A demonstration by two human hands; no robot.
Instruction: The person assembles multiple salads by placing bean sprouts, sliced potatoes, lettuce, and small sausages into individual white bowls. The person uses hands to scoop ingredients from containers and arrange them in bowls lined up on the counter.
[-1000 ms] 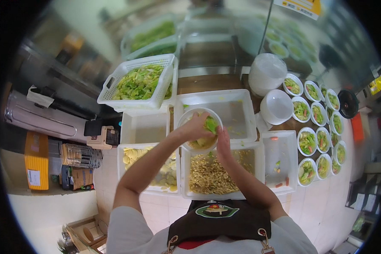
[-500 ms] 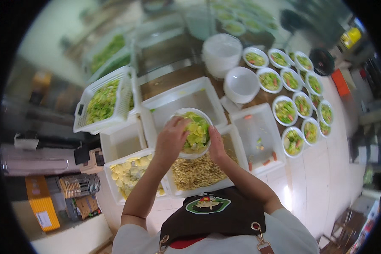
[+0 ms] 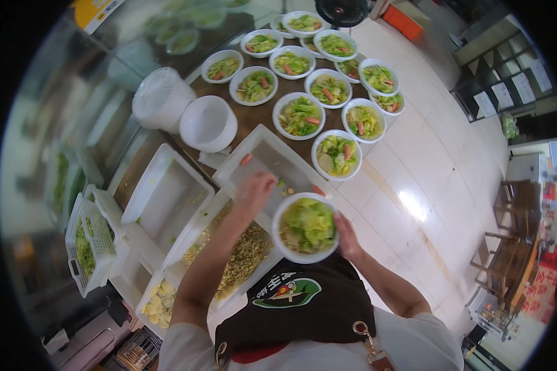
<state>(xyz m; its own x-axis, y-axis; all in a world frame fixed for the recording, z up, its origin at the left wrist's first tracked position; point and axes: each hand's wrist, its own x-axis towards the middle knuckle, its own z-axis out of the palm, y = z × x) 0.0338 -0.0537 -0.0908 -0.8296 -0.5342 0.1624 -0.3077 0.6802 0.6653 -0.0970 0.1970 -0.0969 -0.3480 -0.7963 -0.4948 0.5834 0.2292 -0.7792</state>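
Note:
My right hand (image 3: 348, 236) holds a white bowl (image 3: 283, 250) by its right side, fingers against the outer wall. Chopped lettuce (image 3: 309, 226) fills it, with some pale bits along the left side. Above and left of the bowl, my left hand (image 3: 254, 190) hovers over a white tub (image 3: 263, 139), apart from the bowl. Motion smears its fingers, so their hold is unclear. In that tub lie a few orange-pink sausage pieces (image 3: 246, 159) and small scraps. Under my left forearm is another tub with a brownish, chopped food (image 3: 244, 263).
Several filled salad bowls (image 3: 298, 116) crowd the far table. Left of them stand stacked white bowls (image 3: 209, 123) and a wrapped stack (image 3: 161, 99). Further left are a white tub (image 3: 167, 191), a basket of greens (image 3: 90, 247) and pale yellow slices (image 3: 159, 304). Tiled floor (image 3: 402, 179) lies right.
The view has turned to the right. My left hand has left the lettuce bowl and moved over the tub with sausage pieces. The bowl, now in my right hand alone, has shifted right.

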